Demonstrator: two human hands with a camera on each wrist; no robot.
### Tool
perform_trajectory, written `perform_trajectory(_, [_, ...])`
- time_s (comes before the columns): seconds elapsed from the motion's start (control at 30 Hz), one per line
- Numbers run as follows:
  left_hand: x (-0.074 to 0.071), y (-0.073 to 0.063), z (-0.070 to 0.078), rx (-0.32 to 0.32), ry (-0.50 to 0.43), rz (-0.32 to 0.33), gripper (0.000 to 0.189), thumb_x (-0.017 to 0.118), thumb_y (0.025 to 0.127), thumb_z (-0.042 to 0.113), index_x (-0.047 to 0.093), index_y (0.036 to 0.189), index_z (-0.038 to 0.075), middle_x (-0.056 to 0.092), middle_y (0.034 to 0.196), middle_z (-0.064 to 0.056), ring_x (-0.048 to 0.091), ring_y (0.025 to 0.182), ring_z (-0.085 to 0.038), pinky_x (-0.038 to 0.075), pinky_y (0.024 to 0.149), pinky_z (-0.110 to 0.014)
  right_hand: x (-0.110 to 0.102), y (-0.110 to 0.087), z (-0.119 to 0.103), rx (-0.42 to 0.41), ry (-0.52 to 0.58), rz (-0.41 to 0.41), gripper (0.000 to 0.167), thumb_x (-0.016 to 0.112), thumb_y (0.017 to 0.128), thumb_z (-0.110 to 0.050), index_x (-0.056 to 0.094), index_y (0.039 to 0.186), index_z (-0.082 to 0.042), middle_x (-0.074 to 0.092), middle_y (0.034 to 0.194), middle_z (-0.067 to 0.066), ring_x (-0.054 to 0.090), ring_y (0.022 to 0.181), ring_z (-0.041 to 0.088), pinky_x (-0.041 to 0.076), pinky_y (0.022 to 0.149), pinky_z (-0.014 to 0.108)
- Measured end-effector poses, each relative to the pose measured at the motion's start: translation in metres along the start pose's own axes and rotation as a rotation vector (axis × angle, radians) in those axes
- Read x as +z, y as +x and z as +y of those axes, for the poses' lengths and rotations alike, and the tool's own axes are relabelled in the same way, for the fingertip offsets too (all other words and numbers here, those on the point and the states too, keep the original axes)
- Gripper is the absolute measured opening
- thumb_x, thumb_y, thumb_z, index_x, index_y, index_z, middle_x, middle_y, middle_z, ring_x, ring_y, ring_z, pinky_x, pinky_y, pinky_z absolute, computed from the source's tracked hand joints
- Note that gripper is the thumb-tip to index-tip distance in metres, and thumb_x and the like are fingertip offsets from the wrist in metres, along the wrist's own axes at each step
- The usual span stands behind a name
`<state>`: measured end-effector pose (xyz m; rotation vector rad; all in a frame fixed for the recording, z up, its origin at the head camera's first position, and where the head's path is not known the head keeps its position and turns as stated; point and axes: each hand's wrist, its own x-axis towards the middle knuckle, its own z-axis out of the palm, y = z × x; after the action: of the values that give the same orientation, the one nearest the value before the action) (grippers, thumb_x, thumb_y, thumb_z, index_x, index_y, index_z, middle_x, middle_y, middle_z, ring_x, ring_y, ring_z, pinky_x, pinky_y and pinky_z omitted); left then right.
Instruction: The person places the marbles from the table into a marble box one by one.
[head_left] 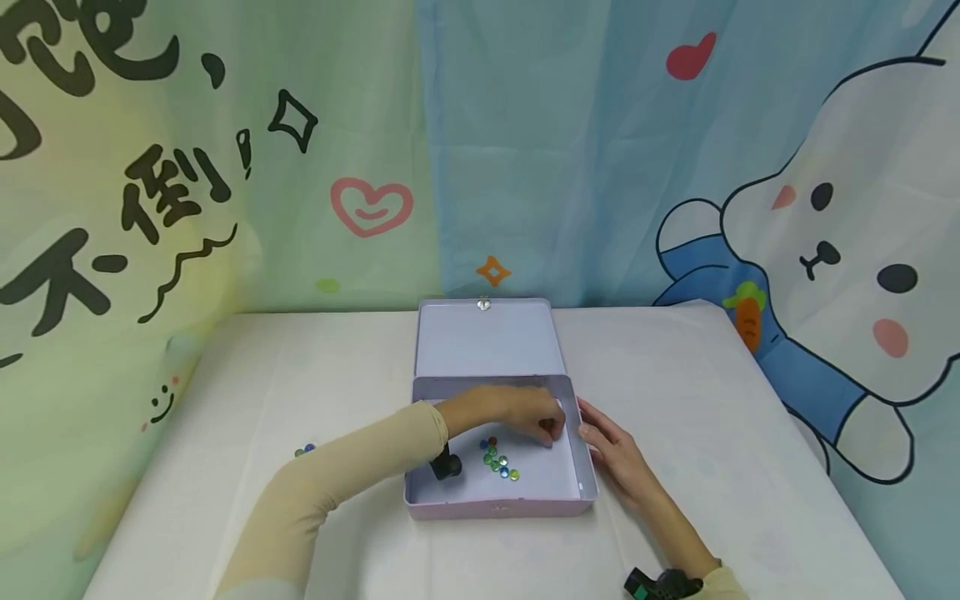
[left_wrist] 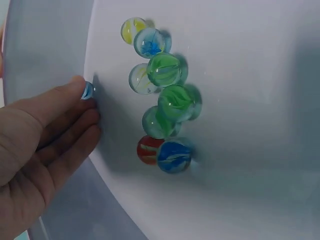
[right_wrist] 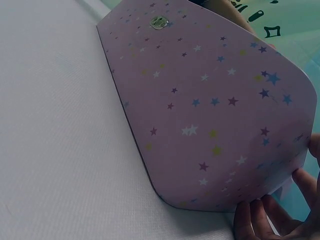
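Note:
An open lilac tin box (head_left: 502, 508) stands on the table with its lid (head_left: 486, 342) tipped back. My left hand (head_left: 528, 411) reaches inside, near the right wall. Between thumb and fingers it pinches a light-blue marble (left_wrist: 88, 90), just over the box floor. In a loose row beside it lie several glass marbles, among them a green marble (left_wrist: 166, 70), a yellow one (left_wrist: 133, 31), a red one (left_wrist: 148, 150) and a dark-blue one (left_wrist: 174, 156). Outside the box, my right hand (head_left: 618, 458) touches the right wall, fingers extended along it. Coloured stars cover the outer wall (right_wrist: 200, 100).
On the white tablecloth (head_left: 360, 517), left of the box, a few more marbles (head_left: 305, 449) lie partly behind the left sleeve (head_left: 330, 475). A printed curtain (head_left: 517, 150) hangs behind the table.

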<state>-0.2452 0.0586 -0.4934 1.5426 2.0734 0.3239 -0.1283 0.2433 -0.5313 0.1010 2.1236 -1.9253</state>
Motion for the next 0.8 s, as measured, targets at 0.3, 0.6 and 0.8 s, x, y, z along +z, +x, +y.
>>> perform_trajectory(0.3, [-0.001,0.0,0.006,-0.013,0.009,0.01,0.014,0.07,0.089,0.022,0.069,0.098,0.012,0.068,0.088,0.005,0.053,0.074,0.0,0.042,0.067,-0.006,-0.001,0.001,0.0,0.004,0.0,0.007,0.057,0.049,0.101,-0.026,0.028,0.153,-0.012,0.024,0.16,0.017,0.028,0.144,0.034,0.035,0.113,0.052])
perform_trajectory(0.6, [-0.01,-0.003,0.009,-0.078,0.096,-0.004,0.043,0.068,0.091,0.03,0.059,0.13,0.013,0.068,0.113,0.0,0.06,0.093,-0.006,0.049,0.082,-0.014,-0.001,0.0,0.001,0.001,0.001,0.001,0.057,0.049,0.101,-0.027,0.028,0.153,-0.013,0.023,0.161,0.015,0.024,0.147,0.034,0.029,0.115,0.057])
perform_trajectory(0.8, [-0.037,-0.023,0.012,-0.039,0.033,0.06,0.037,0.063,0.095,0.028,0.061,0.128,0.011,0.068,0.109,0.001,0.059,0.093,-0.007,0.049,0.082,-0.016,-0.001,-0.001,0.0,0.016,-0.005,0.016,0.058,0.049,0.101,-0.027,0.029,0.153,-0.013,0.023,0.161,0.016,0.02,0.149,0.036,0.027,0.115,0.06])
